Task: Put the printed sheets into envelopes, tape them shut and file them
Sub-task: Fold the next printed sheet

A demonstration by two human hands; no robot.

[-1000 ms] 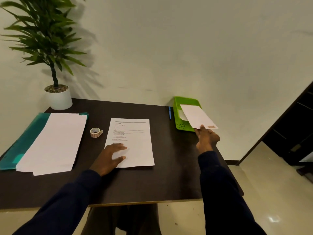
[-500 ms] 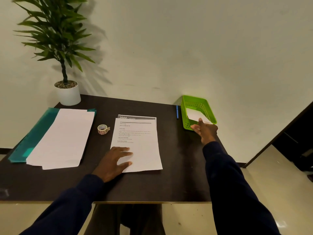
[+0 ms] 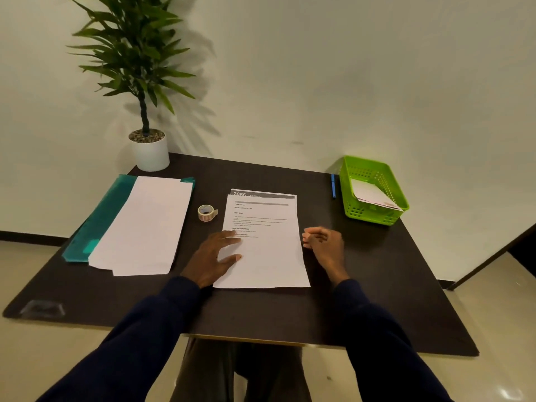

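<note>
Sheets point(image 3: 269, 256) lie in the middle of the bench point(image 3: 261, 311), towards its front edge: a small stack with a printed page on top, and a second page with a dark header band showing past the top page's far edge. The left hand point(image 3: 211, 256) rests flat on the left side of the top page, its fingers point(image 3: 229, 236) straight, spread and released, gripping nothing. The right hand point(image 3: 327, 245) is just beside the right edge of the sheets, low over the bench. Its fingers point(image 3: 311, 236) are loosely curled and hold nothing, but they are blurred, so I cannot tell whether the tips touch the paper. Both arms wear dark blue sleeves and reach in over the front edge. A tape roll point(image 3: 206, 212) lies just off the far left corner of the sheets, apart from them. Towards the left edge, a white pile point(image 3: 145, 224) of long paper lies partly on a teal folder point(image 3: 98, 219), and I cannot tell whether it is sheets or envelopes. At the far right corner stands a green basket point(image 3: 374, 216) with an envelope point(image 3: 374, 194) leaning inside it. A blue pen point(image 3: 333, 185) lies on the bench just beside the basket's left wall. A plant in a white pot point(image 3: 150, 153) stands at the far left corner, against the wall.
</note>
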